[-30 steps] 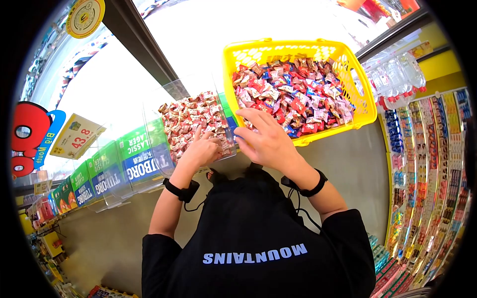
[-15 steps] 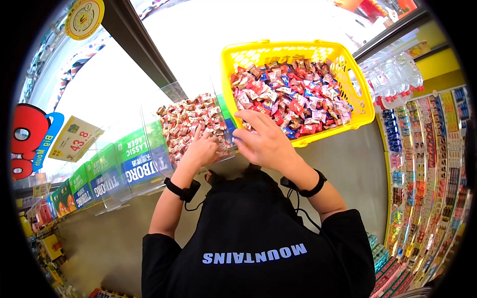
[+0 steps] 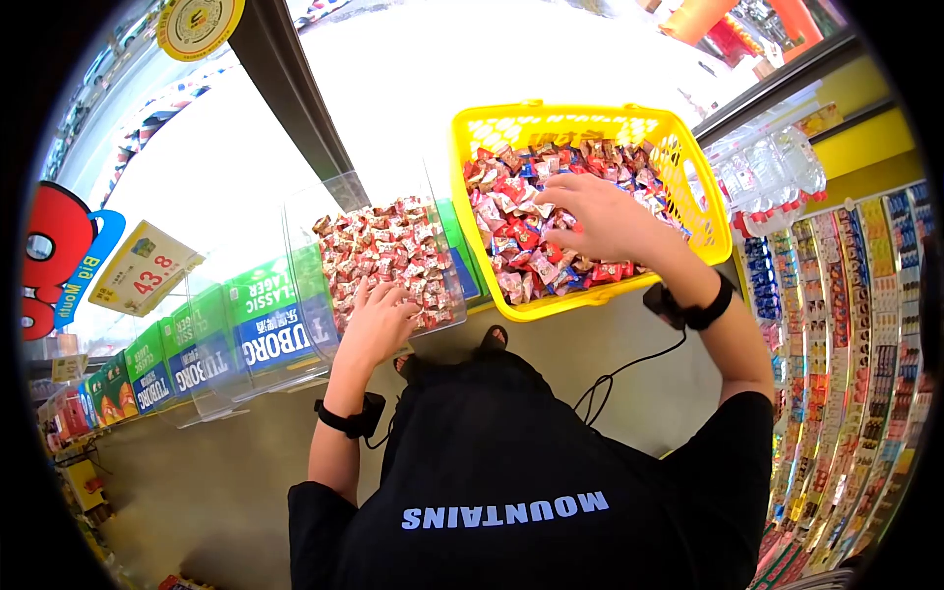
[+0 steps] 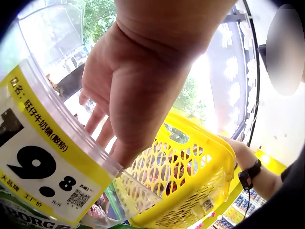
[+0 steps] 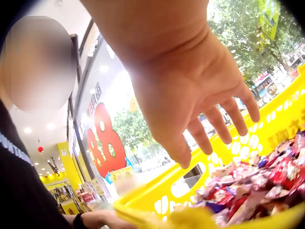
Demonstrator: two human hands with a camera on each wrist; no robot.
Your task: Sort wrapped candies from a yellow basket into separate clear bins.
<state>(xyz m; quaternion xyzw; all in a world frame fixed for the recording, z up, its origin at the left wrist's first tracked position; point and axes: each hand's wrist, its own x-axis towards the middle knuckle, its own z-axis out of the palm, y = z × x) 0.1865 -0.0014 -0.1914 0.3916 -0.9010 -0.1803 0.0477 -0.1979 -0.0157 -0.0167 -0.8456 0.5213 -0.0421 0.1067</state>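
While right hand (image 3: 612,224) spreads empty above crinkly candies (image 3: 539,264), left hand (image 3: 376,324) hangs loosely extended.

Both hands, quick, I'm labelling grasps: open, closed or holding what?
Left hand: open, over the clear candy bin.
Right hand: open, above the yellow basket, no item seen held.

Tuborg cartons (image 3: 275,315) in row; price sign (image 3: 147,270); clear bottles (image 3: 772,175); stocked shelves (image 3: 846,344).

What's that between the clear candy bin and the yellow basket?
In the head view, a strip of a green and blue box shows between the clear candy bin and the yellow basket.
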